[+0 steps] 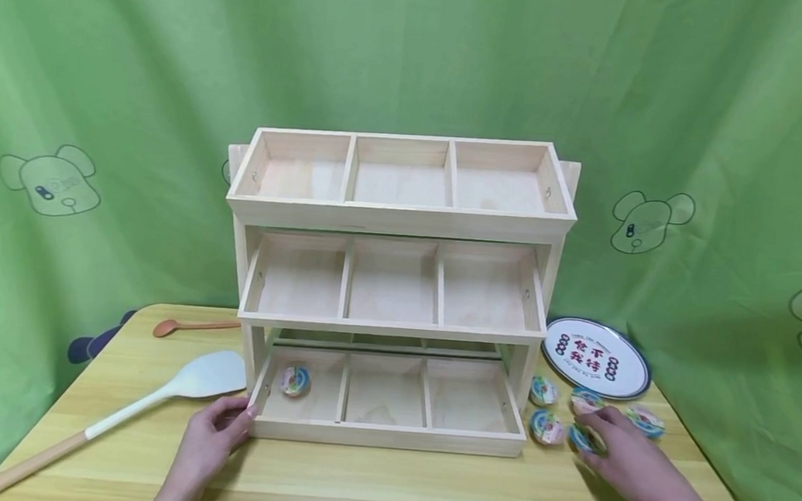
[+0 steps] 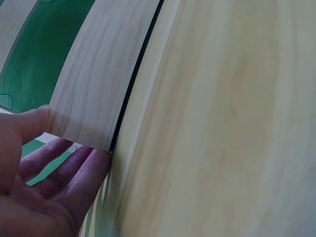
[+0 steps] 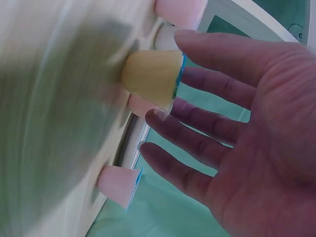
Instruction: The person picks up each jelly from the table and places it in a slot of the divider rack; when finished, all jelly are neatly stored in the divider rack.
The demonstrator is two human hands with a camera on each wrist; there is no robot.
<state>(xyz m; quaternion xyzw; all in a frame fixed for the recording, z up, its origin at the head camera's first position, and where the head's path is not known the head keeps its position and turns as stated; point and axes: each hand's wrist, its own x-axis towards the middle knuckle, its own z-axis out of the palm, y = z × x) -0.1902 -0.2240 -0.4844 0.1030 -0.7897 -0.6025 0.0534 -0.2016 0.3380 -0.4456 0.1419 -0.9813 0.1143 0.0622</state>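
Note:
My left hand (image 1: 209, 439) grips the left front corner of the wooden rack's bottom tray (image 1: 388, 437), with the thumb on its upper edge and fingers against its end in the left wrist view. Inside that tray's left compartment sits a small jelly cup (image 1: 296, 380) with a printed lid. At the right, my right hand (image 1: 627, 456) reaches over a yellow jelly cup (image 3: 152, 74) standing on the table. Its thumb and fingers spread around the blue-edged lid, fairly straight. Several more jelly cups, such as a pink one (image 3: 118, 183), stand close by.
Above the bottom tray, the rack has a middle tray (image 1: 391, 330) and a top tray (image 1: 403, 221), each with three compartments. A white oval plate (image 1: 596, 349) lies behind the cups. On the left are a white spatula (image 1: 207, 374) and a brown spoon (image 1: 167, 328).

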